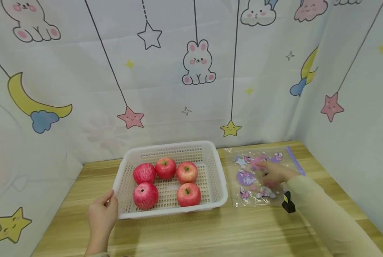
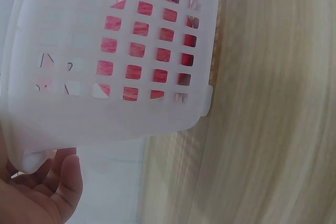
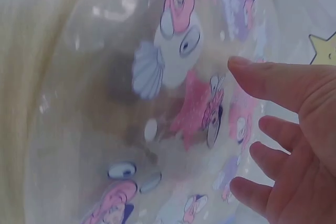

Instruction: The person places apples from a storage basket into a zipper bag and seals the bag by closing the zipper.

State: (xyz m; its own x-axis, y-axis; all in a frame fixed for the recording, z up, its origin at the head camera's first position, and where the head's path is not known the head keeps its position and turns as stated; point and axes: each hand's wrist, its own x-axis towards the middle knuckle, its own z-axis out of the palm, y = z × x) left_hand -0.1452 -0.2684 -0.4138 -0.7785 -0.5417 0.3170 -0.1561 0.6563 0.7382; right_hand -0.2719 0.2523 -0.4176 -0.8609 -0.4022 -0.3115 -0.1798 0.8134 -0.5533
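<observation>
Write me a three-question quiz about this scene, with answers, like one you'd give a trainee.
1. How many apples sit in the white basket?
2. In the head view, what lies beneath the right hand? A: the white basket. B: one of the apples. C: a clear printed bag.
3. True or false: the right hand holds the white basket.

Key: 1. Five. 2. C. 3. False; the left hand holds it.

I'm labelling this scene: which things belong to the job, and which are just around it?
In the job, apparently:
white basket, held by the left hand;
five apples inside it;
clear printed bag, beneath the right hand.

Just around it:
wooden table;
printed curtain.
</observation>
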